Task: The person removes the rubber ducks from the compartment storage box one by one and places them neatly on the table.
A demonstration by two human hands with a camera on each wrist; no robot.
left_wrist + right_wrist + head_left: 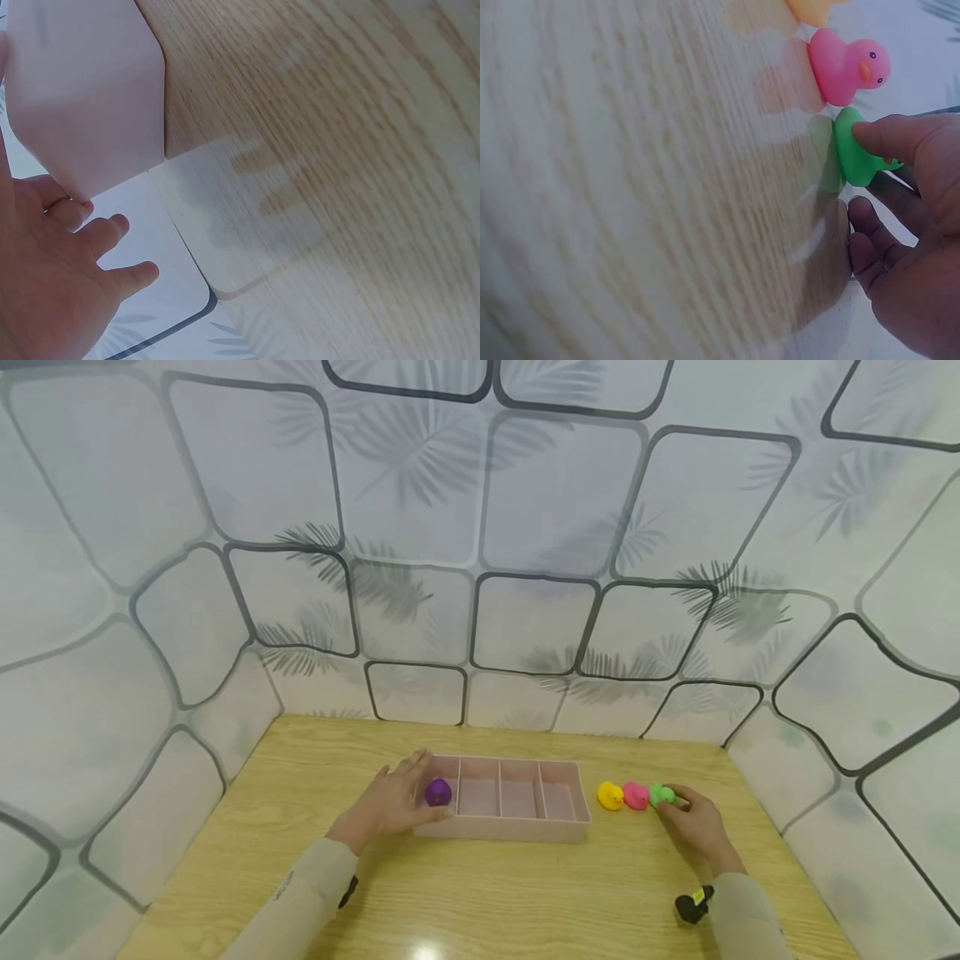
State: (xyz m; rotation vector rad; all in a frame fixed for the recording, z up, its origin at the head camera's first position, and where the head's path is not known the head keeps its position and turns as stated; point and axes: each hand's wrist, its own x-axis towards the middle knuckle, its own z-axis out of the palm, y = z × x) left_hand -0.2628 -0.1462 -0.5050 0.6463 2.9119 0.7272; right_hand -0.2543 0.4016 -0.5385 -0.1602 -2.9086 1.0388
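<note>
My left hand (390, 797) grips the left end of a pale pink divided box (502, 829), thumb along the front rim and a fingertip at the back corner. In the left wrist view some of its fingers (101, 236) stand spread away from the box. A round purple thing (438, 792) sits in the leftmost compartment. To the right of the box, my right hand (699, 822) pinches a green rubber duck (851, 150) between thumb and fingers, low at the table. Beside that duck stand a pink rubber duck (636, 795) and a yellow rubber duck (610, 796), in a row.
The wood-grain table (480, 893) carries everything. Walls covered with patterned cloth (525, 627) close it in at the back and on both sides. A small black device (692, 906) sits at the right wrist.
</note>
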